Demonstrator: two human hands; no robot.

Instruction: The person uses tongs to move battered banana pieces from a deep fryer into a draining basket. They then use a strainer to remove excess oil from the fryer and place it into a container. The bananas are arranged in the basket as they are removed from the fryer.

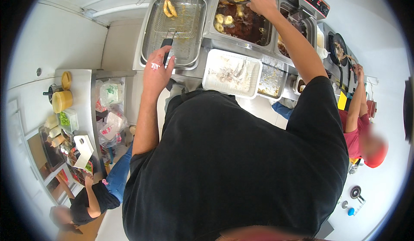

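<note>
A: What do we count?

B: One wire basket (181, 25) with two fried pieces (169, 8) in its far corner, and one oil vat (241, 18) with several pieces floating.

A: Our hands?

B: Our left hand (157, 70) curls round the basket's black handle (166, 50); the handle's long axis runs from us toward the basket. Our right hand (262, 3) is closed on tongs (235, 1) lying crosswise over the vat, tips pointing left.

A: Nearer us?

B: One white tray (233, 73), floury.
</note>
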